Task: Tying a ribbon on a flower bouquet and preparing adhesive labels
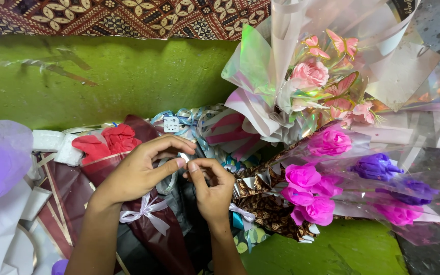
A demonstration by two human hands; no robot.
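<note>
Centrally, left hand (138, 170) and right hand (212, 188) meet fingertip to fingertip, both pinched narrow on a small silvery strip (183, 158) — what it is, I cannot tell. Crowded margins: red bouquet (108, 142) just beyond the left hand, magenta roses (306, 193) just right of the right hand. Open green floor (103, 81) lies well beyond both hands — past the ribbons (189, 118).

Green floor (128, 76), patterned batik cloth (128, 15) along its far edge, pale pink rose bouquet with paper butterflies (309, 74) right of it, magenta and purple wrapped roses (327, 142) below that bouquet, red-flower bouquet in maroon wrap (110, 142) left, white foam blocks (47, 140) beside it
</note>
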